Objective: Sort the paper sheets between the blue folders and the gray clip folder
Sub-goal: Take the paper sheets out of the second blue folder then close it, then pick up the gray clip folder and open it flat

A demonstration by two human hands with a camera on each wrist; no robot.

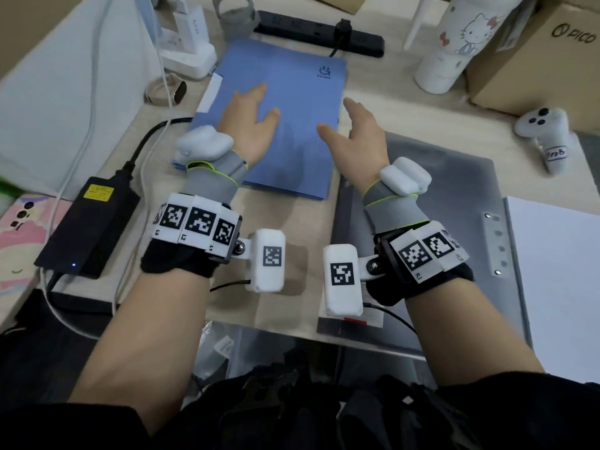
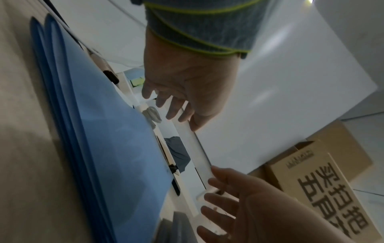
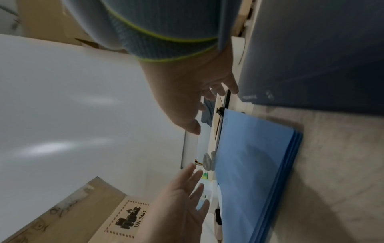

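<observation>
A stack of blue folders (image 1: 292, 92) lies closed at the middle of the desk, and a white sheet edge (image 1: 211, 92) sticks out on its left side. My left hand (image 1: 256, 107) hovers just above the top folder with straight, spread fingers and holds nothing. Over the stack's right edge my right hand (image 1: 337, 116) is open too, palm turned inward. The gray clip folder (image 1: 438, 196) lies open at the right, with white paper sheets (image 1: 558, 280) on its right half. In the wrist views both hands (image 2: 176, 105) (image 3: 207, 105) stay clear of the blue folders (image 2: 108, 139) (image 3: 255, 164).
A black power strip (image 1: 318, 34) runs behind the folders. A black power adapter (image 1: 87, 225) with cables and a watch (image 1: 165, 90) lie at the left. At the back right stand a white bottle (image 1: 454, 50) and a cardboard box (image 1: 545, 60), with a white controller (image 1: 548, 131) nearby.
</observation>
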